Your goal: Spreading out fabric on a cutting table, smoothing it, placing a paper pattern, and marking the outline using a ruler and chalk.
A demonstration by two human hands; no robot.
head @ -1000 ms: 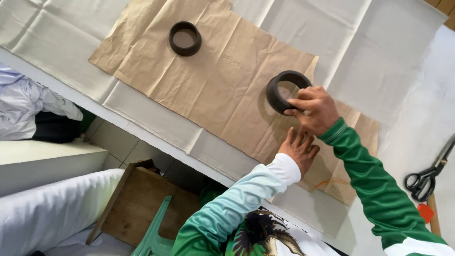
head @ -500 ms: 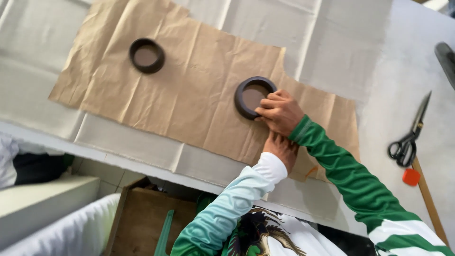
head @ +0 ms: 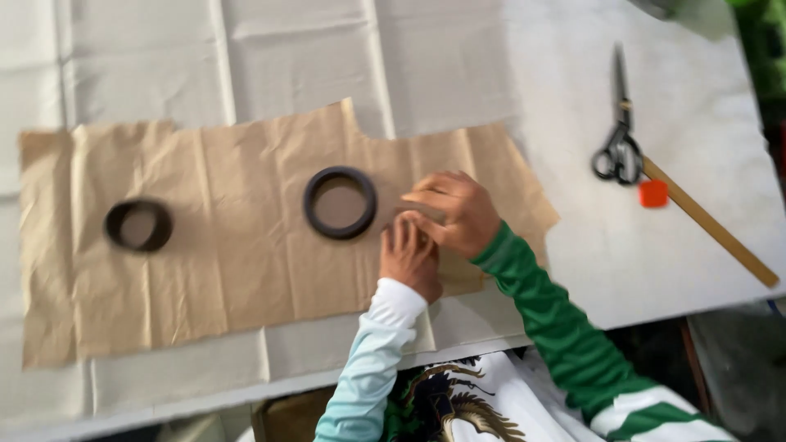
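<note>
Brown paper sheet (head: pixel 229 245): spread flat on white table (head: pixel 573 82), pinned by left hand (head: pixel 409 258), palm down, nothing grasped. Right hand (head: pixel 454 209): fingers loosely curled on the paper, contents cannot be told. Dark ring (head: pixel 340 202) at its nine o'clock, apart; second ring (head: pixel 137 225) further left, both weighting the sheet. Scissors (head: pixel 619 147) at two o'clock.

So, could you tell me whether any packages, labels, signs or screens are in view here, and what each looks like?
None of those show on the table.
Nearest thing: a printed emblem on the person's shirt, bottom centre, a dark winged figure on white with green; details blurred.
Small red block by the scissors, upper right: squarish, plain, no label visible.
</note>
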